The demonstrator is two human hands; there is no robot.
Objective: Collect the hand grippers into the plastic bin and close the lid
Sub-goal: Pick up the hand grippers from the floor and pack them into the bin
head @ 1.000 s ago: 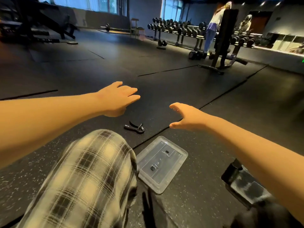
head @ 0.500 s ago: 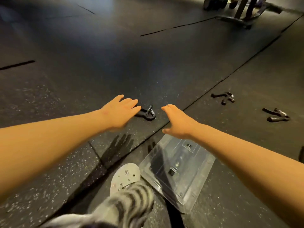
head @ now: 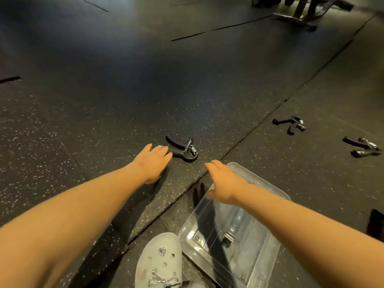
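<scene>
Left hand (head: 152,163) nearer now, straight fingers (head: 164,152) just at the closest hand gripper (head: 181,152).

no legible text, pale mark on hand gripper (head: 182,149) possibly lettering

Setting: a gym, free floor area. The floor (head: 145,96) is black rubber matting flecked with pale specks, laid in large tiles with open seams (head: 259,123) between them. The metal base frame (head: 295,19) of a piece of exercise equipment stands at the far right. Three spring hand grippers (head: 182,149) lie loose on the matting. Light is dim, with a bluish sheen on the tiles.
</scene>
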